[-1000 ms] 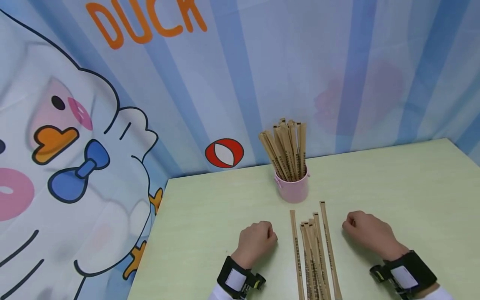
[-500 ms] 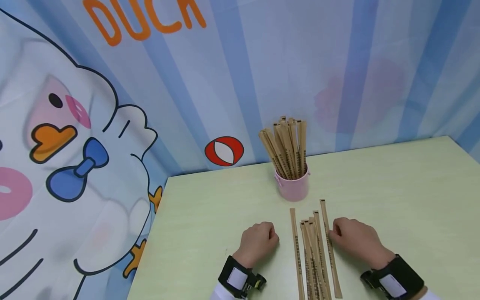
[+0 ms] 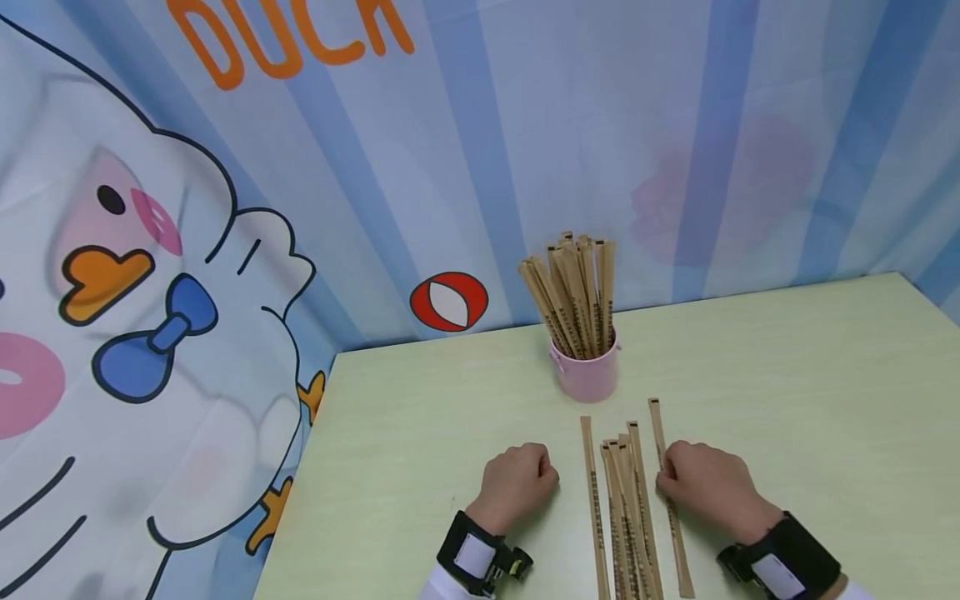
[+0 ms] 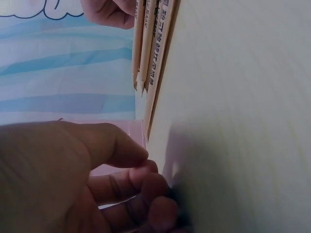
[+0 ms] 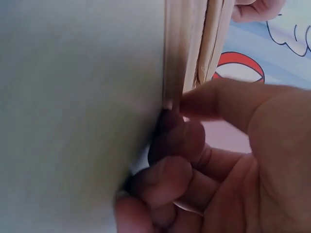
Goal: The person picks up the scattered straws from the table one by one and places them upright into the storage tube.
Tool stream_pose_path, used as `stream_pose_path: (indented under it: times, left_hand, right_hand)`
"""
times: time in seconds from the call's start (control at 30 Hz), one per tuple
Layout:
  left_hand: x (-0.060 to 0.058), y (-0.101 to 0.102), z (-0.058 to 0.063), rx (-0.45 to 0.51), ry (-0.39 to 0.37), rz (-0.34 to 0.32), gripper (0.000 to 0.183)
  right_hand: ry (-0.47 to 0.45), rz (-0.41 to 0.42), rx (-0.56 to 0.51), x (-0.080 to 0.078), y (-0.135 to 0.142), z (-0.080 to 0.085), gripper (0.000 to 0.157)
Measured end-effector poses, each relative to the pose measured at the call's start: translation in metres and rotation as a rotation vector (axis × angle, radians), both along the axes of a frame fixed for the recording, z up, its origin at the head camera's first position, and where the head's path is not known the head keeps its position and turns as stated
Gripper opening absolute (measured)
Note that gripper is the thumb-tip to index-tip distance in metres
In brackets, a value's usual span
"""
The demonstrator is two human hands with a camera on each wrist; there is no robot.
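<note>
My right hand (image 3: pixel 712 487) pinches the rightmost paper-wrapped chopsticks (image 3: pixel 678 550) between thumb and fingers, a little below their top end. In the right wrist view, the thumb and fingertips meet at this wrapped packet (image 5: pixel 176 58), right at the table. To the left of it lies a bunch of several similar brown packets (image 3: pixel 628 508), roughly parallel. One more packet (image 3: pixel 592 492) lies separately on the bunch's left side. My left hand (image 3: pixel 513 483) rests on the table left of the packets, fingers loosely curled, holding nothing; in the left wrist view its thumb and fingers surround no object.
Behind the loose packets a pink bucket (image 3: pixel 587 382) stands near the table's back edge, filled with upright wrapped chopsticks (image 3: pixel 573 300). The pale table (image 3: pixel 810 375) meets a blue striped cloth backdrop (image 3: pixel 525 125) printed with a duck.
My right hand has moved left to the rightmost packet and taken hold of it. That packet has shifted slightly right, away from the bunch. The left hand has stayed almost still.
</note>
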State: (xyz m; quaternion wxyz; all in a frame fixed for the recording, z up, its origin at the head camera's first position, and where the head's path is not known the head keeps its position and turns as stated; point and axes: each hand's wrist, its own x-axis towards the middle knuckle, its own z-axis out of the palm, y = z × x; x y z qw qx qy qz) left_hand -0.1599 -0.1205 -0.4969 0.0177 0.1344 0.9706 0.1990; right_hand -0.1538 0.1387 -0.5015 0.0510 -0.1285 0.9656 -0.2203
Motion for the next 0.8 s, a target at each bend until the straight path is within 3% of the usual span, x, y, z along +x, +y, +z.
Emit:
stream_pose_path:
  times: [0.2, 0.4, 0.63, 0.8]
  left_hand:
    - [-0.002, -0.001, -0.004, 0.004, 0.003, 0.0, 0.024]
    - [-0.003, -0.001, -0.006, 0.001, 0.012, -0.001, 0.025]
    - [-0.003, -0.002, -0.006, 0.001, 0.015, 0.0, 0.026]
    - [-0.002, -0.002, -0.006, 0.013, 0.003, 0.001, 0.025]
  right_hand:
    - [0.014, 0.014, 0.048, 0.0, 0.001, 0.003, 0.041]
    - [-0.019, 0.03, 0.091, 0.0, 0.006, 0.008, 0.034]
    - [-0.033, 0.01, 0.01, -0.005, 0.014, 0.012, 0.035]
    - [0.01, -0.005, -0.075, -0.013, 0.025, 0.038, 0.03]
